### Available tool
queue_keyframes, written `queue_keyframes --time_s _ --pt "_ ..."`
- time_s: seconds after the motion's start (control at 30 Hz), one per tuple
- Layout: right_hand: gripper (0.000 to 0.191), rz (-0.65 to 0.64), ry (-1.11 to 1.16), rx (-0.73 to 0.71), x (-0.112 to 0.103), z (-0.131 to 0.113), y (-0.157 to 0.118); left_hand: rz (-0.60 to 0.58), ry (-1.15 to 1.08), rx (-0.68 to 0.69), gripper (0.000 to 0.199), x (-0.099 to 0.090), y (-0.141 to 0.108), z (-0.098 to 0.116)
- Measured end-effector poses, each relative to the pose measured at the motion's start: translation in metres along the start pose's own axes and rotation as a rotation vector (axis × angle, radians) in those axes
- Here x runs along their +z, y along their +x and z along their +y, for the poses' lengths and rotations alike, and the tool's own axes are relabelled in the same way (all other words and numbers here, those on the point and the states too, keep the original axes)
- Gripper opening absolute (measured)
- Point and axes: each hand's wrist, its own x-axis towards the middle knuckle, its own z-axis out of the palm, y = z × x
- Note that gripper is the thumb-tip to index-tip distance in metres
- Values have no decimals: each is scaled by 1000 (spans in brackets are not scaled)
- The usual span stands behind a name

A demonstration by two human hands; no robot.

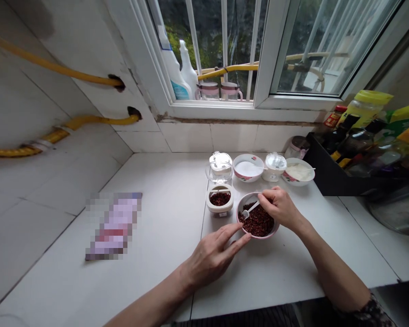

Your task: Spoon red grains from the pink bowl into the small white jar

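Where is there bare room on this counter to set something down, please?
Widest is the counter between the blurred purple item and the open jar; another patch lies between the right forearm and the black box. It is crowded along the rear bowls and around the front bowl.

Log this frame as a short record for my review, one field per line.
Left hand: fingers at the near bowl's rim
Right hand: pinching a white spoon
Spoon tip: at the dark red flakes in that bowl
Left of bowl: open jar, similar contents
Behind: two floral bowls with white contents, lidded jar between
Right rear: black box with bottles
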Motion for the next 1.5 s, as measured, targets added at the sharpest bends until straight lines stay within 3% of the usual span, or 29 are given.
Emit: queue_keyframes --time_s 0.3,0.67,0.9,1.13,1.37,1.5 --pt "43 -13 247 195 -16 8 2 -8 3 -4 47 1 -2 -1" --pt "43 30 212 204 -15 10 2 -2 -7 -9 45 2 -2 -1" --pt "44 -16 375 246 -13 12 4 -21 3 -17 46 1 -2 0" --pt "44 -22 384 257 -15 10 3 -4 -2 -13 46 0 -1 0" --pt "47 33 529 290 -11 6 7 23 -4 5 47 2 -1 -1" --pt "47 147 523 252 0 -9 9 14 -11 2 48 4 -2 -1"
